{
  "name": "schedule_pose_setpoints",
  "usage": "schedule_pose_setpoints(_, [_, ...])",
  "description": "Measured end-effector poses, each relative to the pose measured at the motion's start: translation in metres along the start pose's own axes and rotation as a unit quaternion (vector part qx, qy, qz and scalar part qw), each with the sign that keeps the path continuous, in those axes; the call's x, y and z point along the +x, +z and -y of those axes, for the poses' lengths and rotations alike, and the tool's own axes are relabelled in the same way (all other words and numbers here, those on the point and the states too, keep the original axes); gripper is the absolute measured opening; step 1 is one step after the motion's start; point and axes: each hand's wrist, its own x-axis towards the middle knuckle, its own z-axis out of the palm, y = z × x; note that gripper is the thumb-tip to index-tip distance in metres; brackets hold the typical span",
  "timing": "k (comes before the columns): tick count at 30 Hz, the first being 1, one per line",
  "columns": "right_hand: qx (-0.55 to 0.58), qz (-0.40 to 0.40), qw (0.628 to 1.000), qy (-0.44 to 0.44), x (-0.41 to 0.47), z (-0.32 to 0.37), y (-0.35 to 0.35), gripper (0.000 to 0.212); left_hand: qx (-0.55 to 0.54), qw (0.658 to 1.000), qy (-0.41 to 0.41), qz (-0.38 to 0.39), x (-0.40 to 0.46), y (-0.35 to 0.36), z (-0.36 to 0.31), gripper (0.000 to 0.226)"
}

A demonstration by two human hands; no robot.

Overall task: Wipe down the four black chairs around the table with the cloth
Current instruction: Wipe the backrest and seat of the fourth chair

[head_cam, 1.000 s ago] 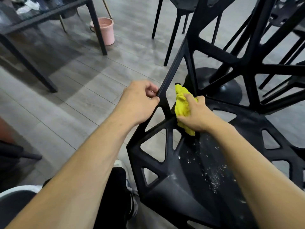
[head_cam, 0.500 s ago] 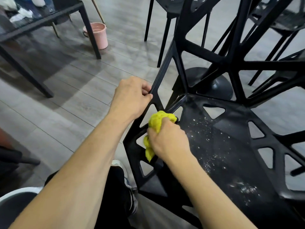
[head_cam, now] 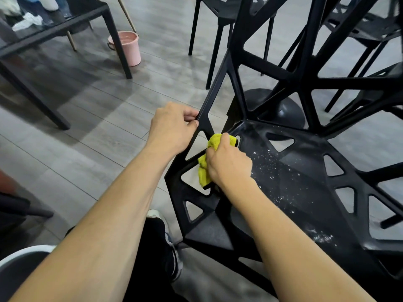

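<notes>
Left hand [head_cam: 174, 125] grips the slanted side bar of the black chair [head_cam: 305, 192], fingers curled round it at the seat's left edge. Right hand [head_cam: 229, 162] clutches the bunched yellow cloth [head_cam: 204, 171], pressed against the seat's left rim just below the left hand. White specks are scattered across the seat surface. A pink bucket [head_cam: 128, 47] stands on the floor beside a black table leg [head_cam: 117, 42], well apart from the chair.
</notes>
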Motion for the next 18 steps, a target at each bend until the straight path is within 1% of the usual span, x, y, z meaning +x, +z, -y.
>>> schedule_pose_setpoints(1, [0.020, 0.007, 1.000, 0.022, 0.010, -0.003, -0.001, 0.034, 0.004, 1.000, -0.002, -0.001, 0.001, 0.000, 0.000, 0.024])
schedule_pose_setpoints(3, [0.026, 0.016, 0.998, 0.059, 0.038, -0.014, -0.006, 0.033, 0.010, 1.000, -0.003, -0.002, 0.002, 0.000, 0.000, 0.023])
schedule_pose_setpoints(6, [-0.001, 0.022, 0.997, 0.076, 0.078, -0.035, -0.017, 0.034, 0.020, 1.000, -0.010, -0.005, 0.000, 0.000, -0.002, 0.022])
schedule_pose_setpoints(9, [-0.014, 0.018, 0.995, 0.100, 0.101, -0.052, -0.019, 0.038, 0.019, 1.000, -0.017, -0.009, 0.000, 0.001, -0.003, 0.022])
schedule_pose_setpoints(12, [0.006, 0.010, 0.994, 0.113, 0.111, -0.053, -0.022, 0.044, 0.029, 0.999, -0.014, -0.009, 0.001, 0.000, -0.005, 0.022])
schedule_pose_setpoints(15, [0.058, 0.026, 0.989, 0.133, 0.111, -0.052, -0.030, 0.048, 0.027, 1.000, -0.007, 0.001, 0.003, -0.002, -0.004, 0.022])
schedule_pose_setpoints(18, [0.085, 0.025, 0.991, 0.105, 0.083, -0.044, -0.020, 0.047, 0.009, 1.000, -0.006, 0.019, 0.008, -0.005, -0.001, 0.019])
